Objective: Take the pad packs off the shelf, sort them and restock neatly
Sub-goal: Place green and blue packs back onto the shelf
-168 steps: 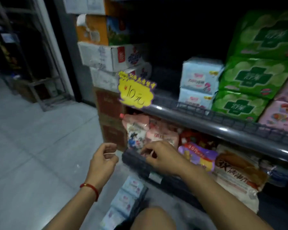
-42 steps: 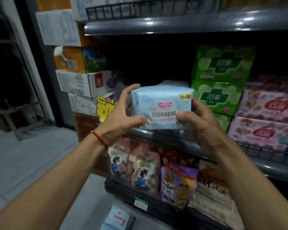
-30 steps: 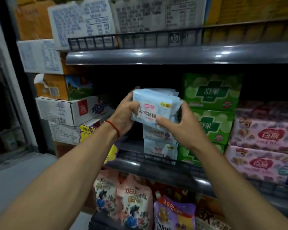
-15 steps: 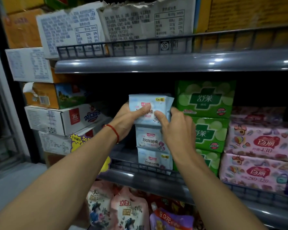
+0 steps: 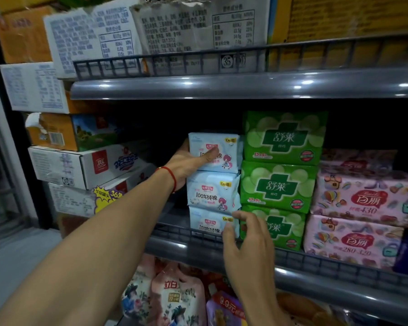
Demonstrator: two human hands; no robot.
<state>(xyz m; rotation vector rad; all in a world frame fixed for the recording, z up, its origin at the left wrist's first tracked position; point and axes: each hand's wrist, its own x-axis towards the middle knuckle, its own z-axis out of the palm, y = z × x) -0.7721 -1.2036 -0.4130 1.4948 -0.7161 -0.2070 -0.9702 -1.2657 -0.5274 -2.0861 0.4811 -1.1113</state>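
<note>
In the head view, three pale blue pad packs stand stacked on the middle shelf (image 5: pixel 222 250), just behind its low wire front rail. The top blue pack (image 5: pixel 218 151) sits squarely on the middle blue pack (image 5: pixel 212 196), which rests on the bottom blue pack (image 5: pixel 207 223). The stack's right side touches a column of three green packs (image 5: pixel 283 184); further right lie pink packs (image 5: pixel 360 222) in two layers.

The left hand (image 5: pixel 186 164) grips the top blue pack at its left end: the thumb lies across the printed front face, while the other fingers go round the far side, out of sight. A red cord bracelet (image 5: pixel 171 176) circles that wrist.

The right hand (image 5: pixel 247 241) hovers lower, in front of the bottom blue pack's right edge and the lowest green pack. Its fingers are loosely bent and slightly apart, holding nothing; whether the fingertips (image 5: pixel 239 215) touch the pack cannot be told.

Left of the shelf, cardboard boxes (image 5: pixel 80 168) are piled up. The upper shelf (image 5: pixel 245 85) carries cartons with printed labels. Below, near the bottom edge, pouch bags (image 5: pixel 172 300) stand in a row
</note>
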